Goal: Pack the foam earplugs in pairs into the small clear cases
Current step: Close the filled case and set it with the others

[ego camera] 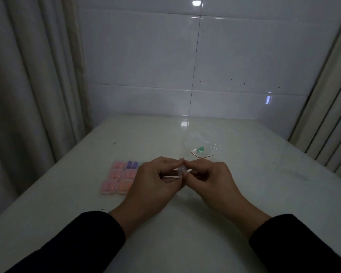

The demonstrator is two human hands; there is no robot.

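A small clear case (181,171) is held above the white table between both hands. My left hand (156,181) grips it from the left with curled fingers, and my right hand (211,179) pinches its right edge. Whether the case holds anything is too blurred to tell. To the left, several filled cases (117,178) lie in a tight block, mostly pink and orange pairs, with one purple pair (132,164) at the back. A clear zip bag (202,146) with a red seal lies behind my hands, and a green earplug (200,149) shows inside it.
The white table (244,174) runs back to a tiled wall. Curtains hang at both sides, close to the table's left and right edges. My dark sleeves cover the table's near edge.
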